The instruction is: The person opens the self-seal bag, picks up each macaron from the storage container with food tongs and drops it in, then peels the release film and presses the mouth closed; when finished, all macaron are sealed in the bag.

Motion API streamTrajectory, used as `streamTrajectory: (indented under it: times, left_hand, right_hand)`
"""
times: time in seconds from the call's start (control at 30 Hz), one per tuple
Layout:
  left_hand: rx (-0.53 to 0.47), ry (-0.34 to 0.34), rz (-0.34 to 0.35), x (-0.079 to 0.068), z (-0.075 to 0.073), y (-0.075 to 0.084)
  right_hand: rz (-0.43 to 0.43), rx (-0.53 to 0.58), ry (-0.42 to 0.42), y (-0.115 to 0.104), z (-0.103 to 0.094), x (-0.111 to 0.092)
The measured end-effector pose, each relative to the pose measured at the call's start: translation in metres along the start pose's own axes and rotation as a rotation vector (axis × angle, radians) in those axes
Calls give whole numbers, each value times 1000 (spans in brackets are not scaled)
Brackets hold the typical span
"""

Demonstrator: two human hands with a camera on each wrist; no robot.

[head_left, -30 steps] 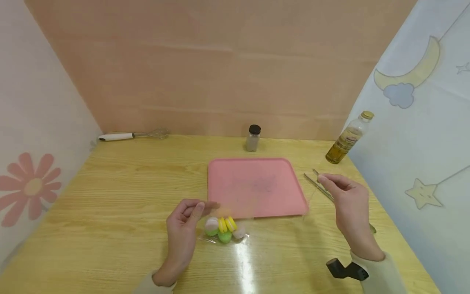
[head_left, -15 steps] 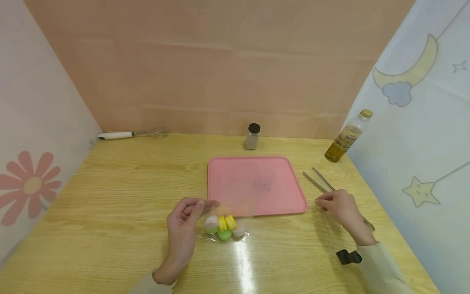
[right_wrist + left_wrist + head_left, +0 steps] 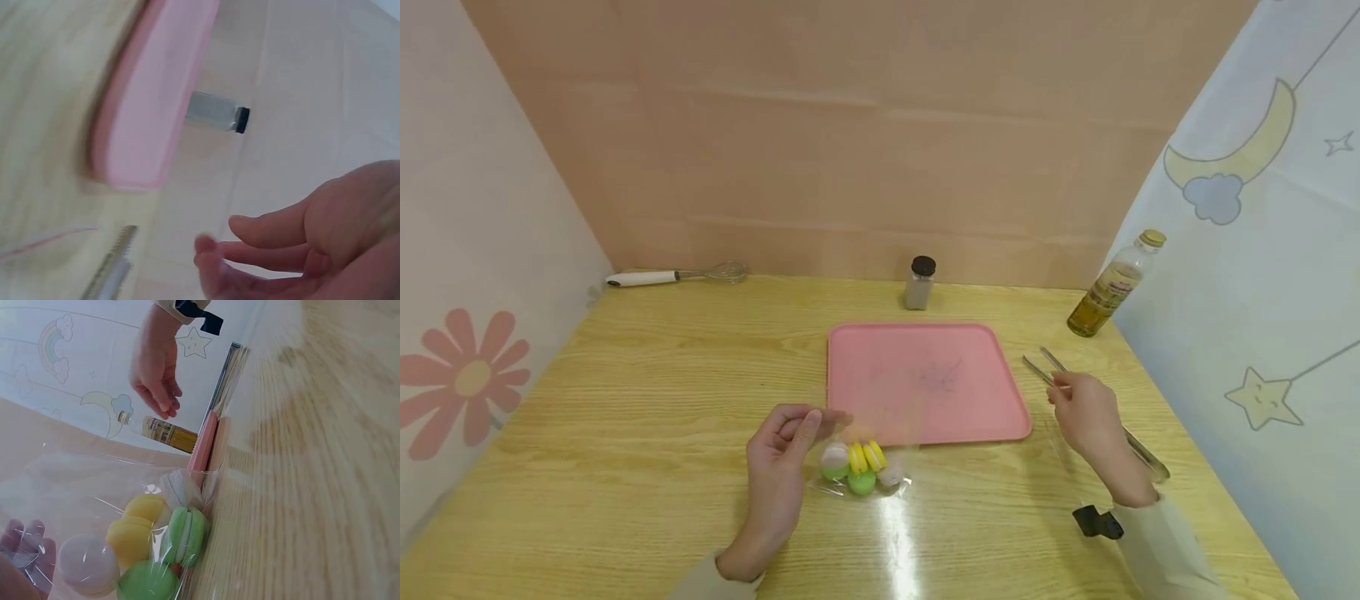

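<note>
In the head view my left hand (image 3: 778, 467) pinches the upper part of a clear plastic bag (image 3: 94, 487). Several toy-like macarons (image 3: 862, 467), yellow, green and pale, lie in the bottom of the bag, just in front of the pink tray. My right hand (image 3: 1088, 417) is over metal tongs (image 3: 1145, 457) to the right of the tray. The right wrist view has its thumb and fingers apart with nothing between them. A thin strip with a red line (image 3: 50, 241) lies on the table beside the tongs' tip.
The pink tray (image 3: 985, 383) occupies the middle of the wooden table. Behind it stands a small black-capped jar (image 3: 919, 287). An oil bottle (image 3: 1108, 292) is at the back right, and a white-handled whisk (image 3: 651, 277) lies at the back left. Walls border the back and sides.
My right hand has come down toward the table from its raised place, released the thin strip, and lifted slightly. My left hand and the bag of macarons have stayed put.
</note>
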State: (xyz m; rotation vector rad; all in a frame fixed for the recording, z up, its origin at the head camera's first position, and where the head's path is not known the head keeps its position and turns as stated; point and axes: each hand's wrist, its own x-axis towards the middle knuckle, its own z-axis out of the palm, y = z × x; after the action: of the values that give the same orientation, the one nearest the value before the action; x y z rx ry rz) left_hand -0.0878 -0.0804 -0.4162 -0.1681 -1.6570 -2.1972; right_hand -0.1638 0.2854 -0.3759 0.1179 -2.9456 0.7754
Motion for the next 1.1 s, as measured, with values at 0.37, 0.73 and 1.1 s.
streamTrajectory:
  times: [0.37,0.73,1.1]
  left_hand:
    - [-13,2,10,1,1,-1]
    - [-24,-33,-19,5,-5,-4]
    - [-34,-36,-6,14,-15,-4]
  right_hand:
    - [-303,509,-137,-53,24,-16]
    - [-339,806,-142,-101,67,-9]
    - [-235,800,-44,-106,67,-8]
